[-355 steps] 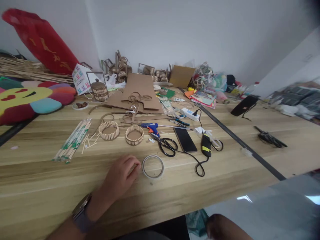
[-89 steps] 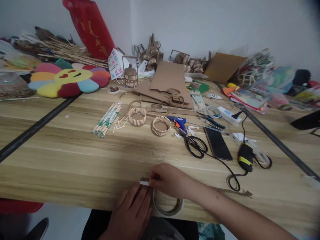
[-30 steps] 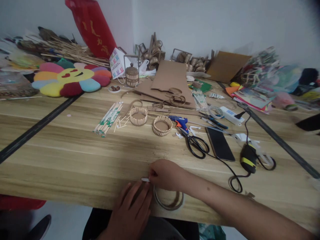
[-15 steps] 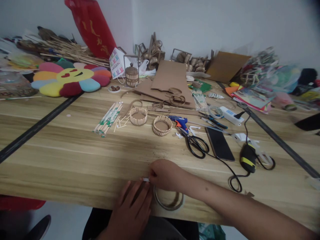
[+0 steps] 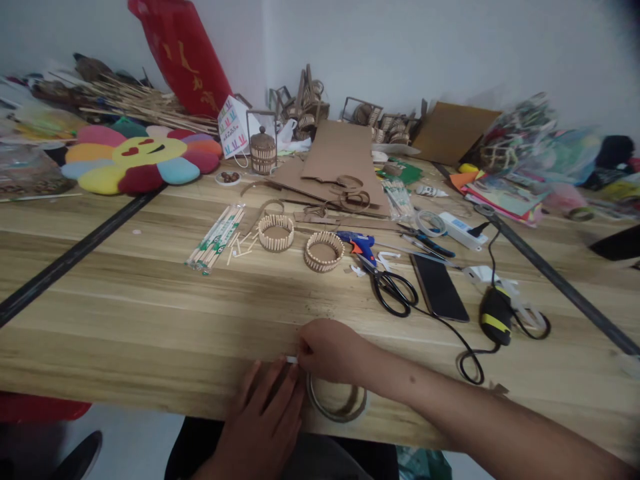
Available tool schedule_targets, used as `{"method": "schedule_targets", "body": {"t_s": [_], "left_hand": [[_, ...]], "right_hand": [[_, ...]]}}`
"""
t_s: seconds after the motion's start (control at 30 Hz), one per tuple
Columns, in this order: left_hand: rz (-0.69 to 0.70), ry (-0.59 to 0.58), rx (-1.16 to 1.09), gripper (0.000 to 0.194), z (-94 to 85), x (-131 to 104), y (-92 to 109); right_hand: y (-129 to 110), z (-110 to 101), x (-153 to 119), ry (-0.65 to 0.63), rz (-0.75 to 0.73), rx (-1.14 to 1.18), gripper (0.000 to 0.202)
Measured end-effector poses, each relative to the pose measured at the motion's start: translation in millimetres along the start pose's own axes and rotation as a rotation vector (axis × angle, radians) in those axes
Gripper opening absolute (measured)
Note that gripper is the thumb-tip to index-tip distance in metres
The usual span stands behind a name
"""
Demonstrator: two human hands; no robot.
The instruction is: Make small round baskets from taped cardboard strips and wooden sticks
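My left hand (image 5: 267, 410) lies flat near the table's front edge, fingers spread and palm down. A small white piece (image 5: 291, 359) shows between its fingertips and my right hand (image 5: 327, 348). The right hand is closed, its fingers bent down against the table; what they pinch is hidden. Just below the right wrist, partly covered by it, a roll of tape (image 5: 343, 413) rests on the table. Farther forward stand two round stick-walled rings, one at the left (image 5: 276, 233) and one at the right (image 5: 324, 252).
Black scissors (image 5: 395, 293), a blue glue gun (image 5: 359, 245) and a phone (image 5: 440, 287) lie ahead on the right, with a black cable (image 5: 463, 340) nearby. Packed sticks (image 5: 217, 239) lie at the left. Cardboard (image 5: 340, 160) and a flower cushion (image 5: 143, 157) are farther back.
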State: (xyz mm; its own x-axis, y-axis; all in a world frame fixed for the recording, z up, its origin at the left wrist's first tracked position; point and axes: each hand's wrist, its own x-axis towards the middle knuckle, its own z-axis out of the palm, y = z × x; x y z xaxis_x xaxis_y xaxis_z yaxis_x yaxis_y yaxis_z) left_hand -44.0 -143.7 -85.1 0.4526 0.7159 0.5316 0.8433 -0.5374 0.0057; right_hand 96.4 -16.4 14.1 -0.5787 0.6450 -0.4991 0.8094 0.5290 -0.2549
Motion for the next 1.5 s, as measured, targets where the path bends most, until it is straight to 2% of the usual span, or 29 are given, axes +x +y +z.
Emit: {"method": "schedule_targets", "body": {"t_s": [0.23, 0.43, 0.63, 0.77, 0.97, 1.2, 1.5], "left_hand": [[0.005, 0.017, -0.017, 0.030, -3.7, 4, 0], [-0.060, 0.037, -0.029, 0.031, -2.7, 2, -1], [-0.027, 0.012, -0.002, 0.030, -0.7, 0, 0], [-0.030, 0.023, -0.007, 0.029, 1.0, -1, 1], [-0.030, 0.013, 0.017, 0.028, -0.5, 0, 1], [-0.063, 0.045, -0.044, 0.026, -3.1, 7, 2], [-0.002, 0.011, 0.019, 0.030, -4.7, 12, 0]], "right_hand": [[0, 1, 1, 0.004, 0.008, 0.002, 0.024], [0, 2, 1, 0.022, -0.008, 0.017, 0.026], [1, 2, 1, 0.016, -0.005, 0.061, 0.026], [4, -6, -1, -0.021, 0.004, 0.139, 0.024], [9, -16, -8, -0.133, 0.029, 0.318, 0.032], [27, -6, -16, -0.113, 0.085, 0.463, 0.028], [39, 5, -23, -0.138, 0.140, 0.606, 0.026]]}}
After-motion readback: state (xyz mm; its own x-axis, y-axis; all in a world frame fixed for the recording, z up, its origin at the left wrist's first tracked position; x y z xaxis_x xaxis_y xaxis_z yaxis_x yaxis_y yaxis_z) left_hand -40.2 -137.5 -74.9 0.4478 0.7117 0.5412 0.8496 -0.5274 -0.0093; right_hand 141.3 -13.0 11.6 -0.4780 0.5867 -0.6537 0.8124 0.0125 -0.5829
